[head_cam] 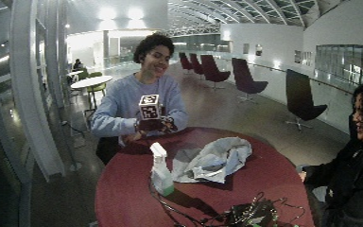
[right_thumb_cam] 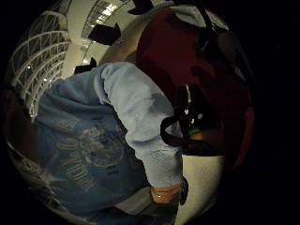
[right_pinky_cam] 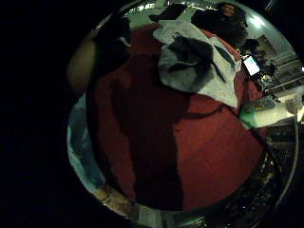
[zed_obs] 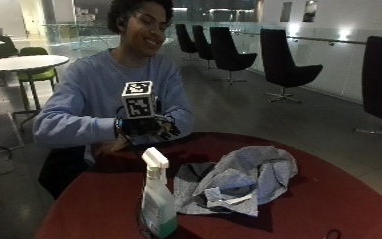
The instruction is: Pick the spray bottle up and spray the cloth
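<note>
Task status — not started: the white-and-green plastic spray bottle (zed_obs: 156,199) stands upright on the round red bench (zed_obs: 323,199), just beside the crumpled grey cloth (zed_obs: 240,180). Black-gloved right hand (zed_obs: 144,128) hovers beyond the bottle, well apart — finger state cannot be told

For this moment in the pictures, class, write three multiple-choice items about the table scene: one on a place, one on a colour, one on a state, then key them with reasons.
1. Where does the bottle stand?
A. on the cloth
B. on the table, beside the cloth
C. on the floor

2. What colour is the table?
A. red
B. white
C. green

3. What is the gloved hand doing?
A. holding the bottle
B. pressing the cloth
C. raised at the table's far edge, holding nothing

Key:
1 B, it stands upright on bare tabletop next to the cloth.
2 A, the round top shows red.
3 C, bottle and cloth lie apart from it.
</note>
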`<state>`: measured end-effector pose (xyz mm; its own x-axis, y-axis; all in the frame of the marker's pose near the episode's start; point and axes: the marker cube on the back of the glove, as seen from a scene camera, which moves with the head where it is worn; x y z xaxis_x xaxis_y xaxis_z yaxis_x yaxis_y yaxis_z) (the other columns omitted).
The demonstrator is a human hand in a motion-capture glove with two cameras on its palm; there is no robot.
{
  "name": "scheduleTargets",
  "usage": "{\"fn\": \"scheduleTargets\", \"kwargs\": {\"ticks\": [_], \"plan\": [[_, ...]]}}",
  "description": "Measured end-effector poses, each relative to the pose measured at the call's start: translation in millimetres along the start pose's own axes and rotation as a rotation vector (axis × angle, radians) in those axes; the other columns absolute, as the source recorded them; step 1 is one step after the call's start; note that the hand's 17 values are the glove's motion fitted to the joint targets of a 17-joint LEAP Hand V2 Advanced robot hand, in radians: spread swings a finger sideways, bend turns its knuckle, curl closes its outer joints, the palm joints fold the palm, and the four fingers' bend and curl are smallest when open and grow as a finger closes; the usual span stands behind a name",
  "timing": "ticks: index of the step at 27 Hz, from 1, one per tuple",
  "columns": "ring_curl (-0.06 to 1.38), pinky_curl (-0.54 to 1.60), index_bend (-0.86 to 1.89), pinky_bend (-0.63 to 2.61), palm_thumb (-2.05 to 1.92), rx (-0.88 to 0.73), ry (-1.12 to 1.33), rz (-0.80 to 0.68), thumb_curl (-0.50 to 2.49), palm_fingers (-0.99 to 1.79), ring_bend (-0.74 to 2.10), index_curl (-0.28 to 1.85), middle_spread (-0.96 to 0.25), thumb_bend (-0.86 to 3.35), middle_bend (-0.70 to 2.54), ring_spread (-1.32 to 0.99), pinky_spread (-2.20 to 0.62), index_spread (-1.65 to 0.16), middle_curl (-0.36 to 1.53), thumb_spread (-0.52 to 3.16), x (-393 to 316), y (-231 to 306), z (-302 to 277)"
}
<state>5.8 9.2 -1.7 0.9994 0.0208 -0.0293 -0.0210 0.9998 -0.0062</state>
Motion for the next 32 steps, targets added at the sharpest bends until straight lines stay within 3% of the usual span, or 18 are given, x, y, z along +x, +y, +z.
{"fn": "scheduleTargets", "kwargs": {"ticks": [32], "plan": [[0.23, 0.26, 0.24, 0.16, 0.81, -0.01, 0.014, 0.003, 0.46, 0.73, 0.17, 0.43, -0.02, 0.09, 0.22, 0.04, 0.21, -0.33, 0.37, 1.11, -3.5, -0.5, -1.9]]}}
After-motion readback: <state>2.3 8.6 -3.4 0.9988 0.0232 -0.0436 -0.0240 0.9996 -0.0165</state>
